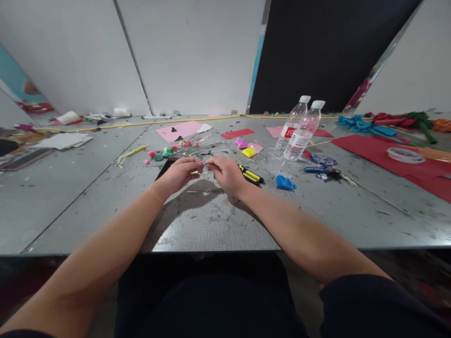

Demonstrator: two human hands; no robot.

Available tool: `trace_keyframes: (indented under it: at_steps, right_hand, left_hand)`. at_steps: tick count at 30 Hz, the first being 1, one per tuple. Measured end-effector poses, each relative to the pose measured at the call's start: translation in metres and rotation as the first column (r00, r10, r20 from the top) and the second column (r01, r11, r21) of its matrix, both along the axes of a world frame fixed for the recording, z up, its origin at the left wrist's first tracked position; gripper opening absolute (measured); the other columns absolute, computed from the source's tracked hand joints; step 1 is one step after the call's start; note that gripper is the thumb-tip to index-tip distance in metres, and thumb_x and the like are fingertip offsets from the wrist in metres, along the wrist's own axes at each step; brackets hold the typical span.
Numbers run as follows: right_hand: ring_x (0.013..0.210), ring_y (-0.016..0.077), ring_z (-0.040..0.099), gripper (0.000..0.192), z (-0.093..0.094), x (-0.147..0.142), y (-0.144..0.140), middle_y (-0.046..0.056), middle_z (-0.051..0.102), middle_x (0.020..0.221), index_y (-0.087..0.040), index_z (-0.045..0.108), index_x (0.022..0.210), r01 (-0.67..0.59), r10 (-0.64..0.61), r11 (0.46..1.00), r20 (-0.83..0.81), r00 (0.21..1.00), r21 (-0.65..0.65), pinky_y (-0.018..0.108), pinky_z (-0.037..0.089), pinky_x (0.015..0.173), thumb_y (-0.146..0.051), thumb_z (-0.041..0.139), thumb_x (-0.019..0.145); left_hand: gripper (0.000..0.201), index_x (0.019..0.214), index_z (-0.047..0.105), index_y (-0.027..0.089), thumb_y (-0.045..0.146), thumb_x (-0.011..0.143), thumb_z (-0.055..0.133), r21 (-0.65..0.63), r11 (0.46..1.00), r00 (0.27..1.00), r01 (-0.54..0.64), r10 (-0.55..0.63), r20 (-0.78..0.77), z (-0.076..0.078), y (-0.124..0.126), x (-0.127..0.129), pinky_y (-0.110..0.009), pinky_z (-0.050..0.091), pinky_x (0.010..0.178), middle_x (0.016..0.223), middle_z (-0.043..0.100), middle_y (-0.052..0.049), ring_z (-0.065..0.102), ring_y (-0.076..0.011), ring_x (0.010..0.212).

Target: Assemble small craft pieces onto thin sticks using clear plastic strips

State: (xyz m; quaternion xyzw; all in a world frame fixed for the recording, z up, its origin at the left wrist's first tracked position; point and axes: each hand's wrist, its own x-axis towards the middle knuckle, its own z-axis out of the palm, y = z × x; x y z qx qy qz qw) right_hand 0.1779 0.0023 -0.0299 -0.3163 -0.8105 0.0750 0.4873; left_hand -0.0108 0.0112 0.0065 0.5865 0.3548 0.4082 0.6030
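Head-worn camera, facing forward and down; table (218, 227) near, pale panels (192, 56) beyond.

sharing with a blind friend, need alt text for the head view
A person's left hand and right hand nearly meet above a cluttered grey table; anything held is too small to make out. To the right are two clear bottles, a blue packet and red paper.

Two clear plastic bottles with white caps (300, 138) are standing; one small blue packet (285, 182), one small yellow packet (249, 152) and one small magenta packet (241, 143) are making three; one bare left hand (180, 172) and one bare right hand (228, 174) are making two.
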Motion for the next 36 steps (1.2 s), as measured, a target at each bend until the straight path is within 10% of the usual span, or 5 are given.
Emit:
trace_keyframes:
  at_steps: [10,21,36]
  right_hand:
    - [0.084,0.0189,0.060,0.022,0.002,0.005,-0.001,0.006,0.068,0.092,-0.021,0.066,0.103,0.000,-0.009,0.997,0.124,0.992,0.073,0.032,0.047,0.080,-0.015,0.045,0.098]
    - [0.074,0.0169,0.064,0.016,-0.008,-0.005,0.010,0.003,0.065,0.082,-0.021,0.065,0.092,-0.079,0.029,0.979,-0.256,0.966,-0.188,0.032,0.052,0.072,-0.033,0.056,0.098]
    - [0.087,0.0206,0.060,0.016,0.000,0.004,0.005,0.005,0.066,0.084,-0.024,0.064,0.090,-0.063,0.066,0.997,-0.062,0.996,0.040,0.037,0.048,0.085,-0.032,0.054,0.100]
  left_hand:
    - [0.015,0.064,0.066,0.017,0.028,0.067,0.075,0.007,1.000,0.999,0.025,-0.025,-0.021,0.004,-0.004,0.002,-0.028,0.043,0.072,0.075,0.059,-0.002,0.055,-0.0134,0.077]
    - [0.018,0.075,0.070,0.019,0.035,0.072,0.077,0.122,0.993,0.993,0.007,0.008,-0.120,-0.001,0.001,-0.002,-0.029,0.041,0.077,0.080,0.065,-0.002,0.058,-0.0144,0.080]
    - [0.020,0.068,0.070,0.017,0.033,0.066,0.080,0.136,0.982,0.985,0.129,-0.111,-0.134,0.004,0.000,-0.003,-0.031,0.041,0.077,0.071,0.062,-0.002,0.055,-0.0148,0.074]
